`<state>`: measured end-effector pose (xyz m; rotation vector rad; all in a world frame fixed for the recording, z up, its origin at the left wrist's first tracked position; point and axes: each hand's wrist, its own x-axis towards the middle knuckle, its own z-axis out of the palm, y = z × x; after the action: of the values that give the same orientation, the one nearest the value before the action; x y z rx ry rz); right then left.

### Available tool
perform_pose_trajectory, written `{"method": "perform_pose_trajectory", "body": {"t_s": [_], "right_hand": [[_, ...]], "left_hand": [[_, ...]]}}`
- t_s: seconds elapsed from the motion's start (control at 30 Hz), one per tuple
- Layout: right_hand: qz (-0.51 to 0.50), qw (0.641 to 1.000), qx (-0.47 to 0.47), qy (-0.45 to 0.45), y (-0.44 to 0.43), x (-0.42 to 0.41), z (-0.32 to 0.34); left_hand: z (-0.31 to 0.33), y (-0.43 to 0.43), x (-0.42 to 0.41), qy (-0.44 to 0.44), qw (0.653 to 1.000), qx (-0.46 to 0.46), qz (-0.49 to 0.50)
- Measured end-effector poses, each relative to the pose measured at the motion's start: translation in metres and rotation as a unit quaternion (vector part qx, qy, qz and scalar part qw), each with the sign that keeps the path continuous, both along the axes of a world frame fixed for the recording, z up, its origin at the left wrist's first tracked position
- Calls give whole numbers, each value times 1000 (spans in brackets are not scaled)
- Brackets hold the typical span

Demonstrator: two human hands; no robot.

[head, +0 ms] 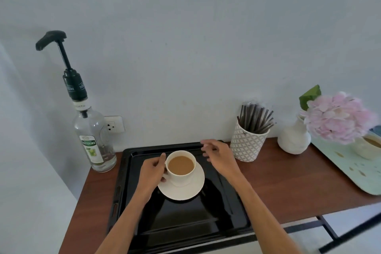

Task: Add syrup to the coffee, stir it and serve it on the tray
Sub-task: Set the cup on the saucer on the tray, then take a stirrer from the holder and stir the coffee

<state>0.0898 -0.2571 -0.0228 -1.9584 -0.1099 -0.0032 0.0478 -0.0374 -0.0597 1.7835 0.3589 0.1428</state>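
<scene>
Wooden tabletop (288, 181) under a black tray (185, 222): my left hand (151, 173) clasps the coffee cup (181, 168) by its handle side, on its saucer (185, 192). My right hand (219, 156) hovers open at two o'clock. Syrup bottle (92, 140) at ten o'clock, stirrer holder (247, 144) at two.

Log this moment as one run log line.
left hand: on cup handle | right hand: open, empty | cup: on saucer, black tray | syrup bottle: untouched
</scene>
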Motion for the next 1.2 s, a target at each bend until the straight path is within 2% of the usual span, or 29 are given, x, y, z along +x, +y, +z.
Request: {"method": "perform_pose_trajectory", "body": {"t_s": [0.13,0.23,0.4,0.73,0.83,0.97,1.1,1.2], "right_hand": [[-144,979,-50,-133,-43,26,47],[-192,961,-102,-171,-68,40,65],[-170,953,-214,-132,-80,55,61],[-173,935,-261,-167,-78,53,66],[-180,930,-238,-212,-76,46,88],[-233,917,-156,-284,-75,33,125],[-226,911,-112,-325,-69,21,152],[-196,923,-76,-322,-55,15,160]], "left_hand": [[2,0,2,17,1000,15,11],[2,-1,3,18,999,22,15],[0,-2,5,20,999,28,20],[-1,-3,2,7,999,28,25],[1,-3,1,12,1000,19,19],[3,-1,1,21,1000,8,8],[1,0,2,23,1000,6,10],[0,0,3,26,1000,4,11]]}}
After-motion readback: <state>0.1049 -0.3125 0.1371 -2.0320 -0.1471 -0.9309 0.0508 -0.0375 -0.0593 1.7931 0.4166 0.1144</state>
